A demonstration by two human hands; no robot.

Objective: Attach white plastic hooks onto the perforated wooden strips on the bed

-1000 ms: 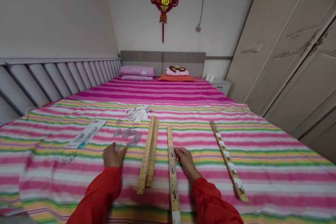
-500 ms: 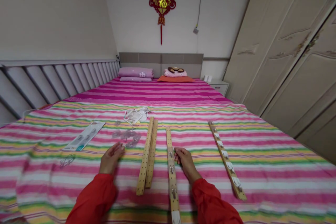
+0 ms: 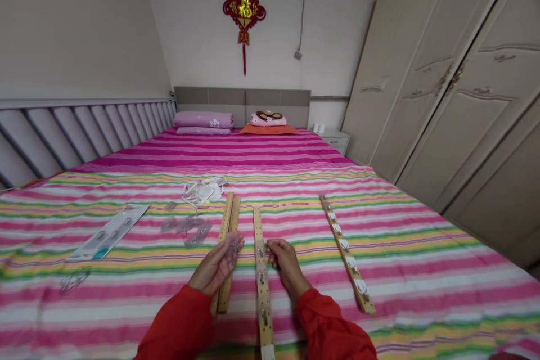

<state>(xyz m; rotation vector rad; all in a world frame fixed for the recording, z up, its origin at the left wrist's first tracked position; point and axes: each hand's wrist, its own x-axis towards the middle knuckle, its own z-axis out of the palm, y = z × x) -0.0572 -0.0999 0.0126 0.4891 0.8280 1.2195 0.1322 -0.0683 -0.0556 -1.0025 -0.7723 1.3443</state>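
Note:
My left hand (image 3: 214, 265) is closed around a transparent plastic hook (image 3: 233, 247), above two bare wooden strips (image 3: 225, 289) lying side by side. Just right of them lies a narrow perforated wooden strip (image 3: 262, 292) with several small metal hooks along its nearer part. My right hand (image 3: 287, 265) is beside this strip at its uppermost hook (image 3: 260, 251), fingers pinched together; anything between them is too small to make out. Several more transparent plastic hooks (image 3: 198, 232) lie on the striped sheet left of the strips.
Farther right lies another wooden strip (image 3: 343, 244) carrying white hooks. To the left are a hook package (image 3: 108, 233) and a thin wire loop (image 3: 75, 279). Small cards (image 3: 198, 192) are heaped beyond the plastic hooks. A rail (image 3: 80, 129) borders the bed's left side.
My left hand has moved right, from beside the loose hooks to over the bare strips, and now holds a transparent hook. My right hand stays by the strip. The view has turned slightly right.

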